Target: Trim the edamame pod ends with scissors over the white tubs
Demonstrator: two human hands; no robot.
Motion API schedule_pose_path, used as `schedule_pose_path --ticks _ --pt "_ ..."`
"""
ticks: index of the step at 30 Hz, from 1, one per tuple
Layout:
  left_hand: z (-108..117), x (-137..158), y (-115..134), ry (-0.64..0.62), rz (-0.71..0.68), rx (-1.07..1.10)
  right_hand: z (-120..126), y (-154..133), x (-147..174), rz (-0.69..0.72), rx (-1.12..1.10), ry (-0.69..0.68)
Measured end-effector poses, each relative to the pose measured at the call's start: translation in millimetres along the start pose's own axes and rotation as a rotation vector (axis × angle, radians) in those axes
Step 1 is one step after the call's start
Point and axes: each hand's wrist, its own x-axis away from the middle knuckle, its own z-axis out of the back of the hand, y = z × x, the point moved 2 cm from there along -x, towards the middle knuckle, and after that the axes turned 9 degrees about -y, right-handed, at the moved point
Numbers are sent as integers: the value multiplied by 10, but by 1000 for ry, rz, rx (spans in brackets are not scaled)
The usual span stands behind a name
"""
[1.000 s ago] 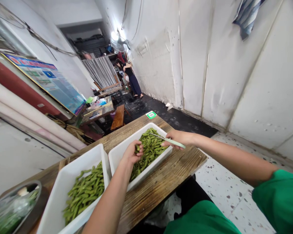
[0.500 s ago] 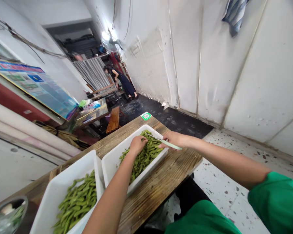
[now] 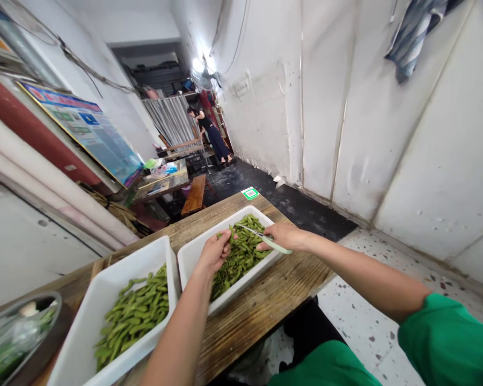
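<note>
Okay so the left hand (image 3: 215, 251) has its grip pinched together on what looks like at least one green pod (image 3: 231, 232), held up over the far tray (image 3: 190, 258), where there's a big heap of loose pods (image 3: 245, 262). The right hand (image 3: 282, 235) has its grip closed around the pale green handles of some scissors (image 3: 277, 246), with the tips pointing across the heap and ending up right near the left fingertips. Can't tell if the blades are apart or together, they're too small from here. If it were me doing any snipping, I'd pinch the pod by its middle so an end sticks out clear, and tuck those left fingertips back, because they look awfully close to the metal. Small snips with the tips, I reckon, and bring the pod to the blades rather than chasing it around. Doing it low over the heap is smart, since any dropped bits should land in the tray and not on the wooden table (image 3: 261, 303). The near tray (image 3: 104, 295), sitting just beside, has its own pile of pods, so I'd watch that scraps don't hop over into that one.
</note>
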Motion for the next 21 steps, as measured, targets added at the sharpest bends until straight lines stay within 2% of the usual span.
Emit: schedule_pose_path --ticks 4,11,15,21 --pt "-83 53 10 -21 28 -104 31 -108 33 68 -22 -44" --pt "-96 71 -29 -54 -48 -378 4 -87 42 79 -25 -62" --pt "-105 64 -44 -96 -2 -369 8 -94 60 83 -28 -91" --pt "-114 80 -43 -111 -15 -331 -13 -134 68 65 4 -78"
